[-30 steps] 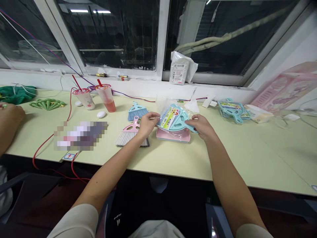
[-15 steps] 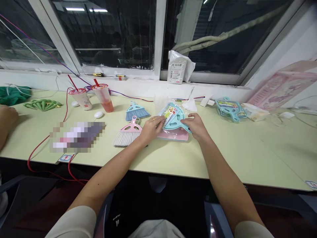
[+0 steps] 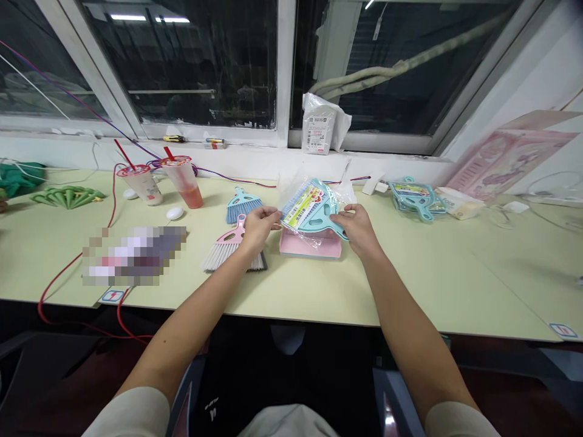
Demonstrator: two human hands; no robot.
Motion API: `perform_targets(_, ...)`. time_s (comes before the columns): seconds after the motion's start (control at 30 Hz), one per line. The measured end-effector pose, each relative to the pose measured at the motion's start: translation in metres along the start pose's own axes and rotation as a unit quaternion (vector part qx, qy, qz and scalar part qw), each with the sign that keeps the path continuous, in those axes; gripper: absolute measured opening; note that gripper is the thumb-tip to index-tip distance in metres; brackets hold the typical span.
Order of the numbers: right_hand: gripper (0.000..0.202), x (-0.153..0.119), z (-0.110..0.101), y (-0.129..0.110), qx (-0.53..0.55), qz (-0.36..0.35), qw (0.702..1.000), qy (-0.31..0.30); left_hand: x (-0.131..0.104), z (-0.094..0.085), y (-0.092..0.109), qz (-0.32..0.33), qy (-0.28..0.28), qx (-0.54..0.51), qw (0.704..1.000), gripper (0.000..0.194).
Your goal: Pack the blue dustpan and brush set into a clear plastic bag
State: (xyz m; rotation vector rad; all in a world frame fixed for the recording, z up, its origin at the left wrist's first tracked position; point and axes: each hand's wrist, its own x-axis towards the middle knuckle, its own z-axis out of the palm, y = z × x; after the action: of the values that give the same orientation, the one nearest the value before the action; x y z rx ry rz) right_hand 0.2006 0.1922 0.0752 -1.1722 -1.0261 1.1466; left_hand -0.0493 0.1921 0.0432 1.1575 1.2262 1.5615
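Observation:
Between my hands is a light-blue hand brush (image 3: pixel 319 218) with a yellow-and-white label, partly in a clear plastic bag. My right hand (image 3: pixel 357 232) is closed on its handle end. My left hand (image 3: pixel 259 230) pinches the bag and brush at the bristle edge. Below the held brush lies a pink dustpan (image 3: pixel 312 247), its back part hidden. A pink brush with pale bristles (image 3: pixel 223 254) rests under and beside my left hand, partly covered by it. Behind it on the table is a blue brush (image 3: pixel 243 209).
Two cups with red straws (image 3: pixel 182 182) stand back left near a white oval object (image 3: pixel 175 213). Another bagged blue set (image 3: pixel 416 199) lies back right, by a pink box (image 3: pixel 510 161). A red cable (image 3: pixel 64 276) crosses the left side; green folded pieces (image 3: pixel 68 197) lie beyond.
My left hand has moved left to the bristle edge, and the held brush now shows its label and bristles more fully. The view has shifted slightly to the right.

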Motion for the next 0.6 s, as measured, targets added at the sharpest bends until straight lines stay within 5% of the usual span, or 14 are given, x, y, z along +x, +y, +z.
perform_targets(0.3, 0.064, -0.001, 0.002, 0.001, -0.002, 0.010, 1.000, 0.013, -0.011, -0.001, 0.003, 0.209, -0.008, 0.128, 0.970, 0.010)
perform_targets(0.6, 0.062, 0.000, -0.002, -0.005, -0.004, 0.019, 0.999, 0.038, -0.012, -0.007, 0.012, 0.264, -0.096, 0.189, 0.941, 0.024)
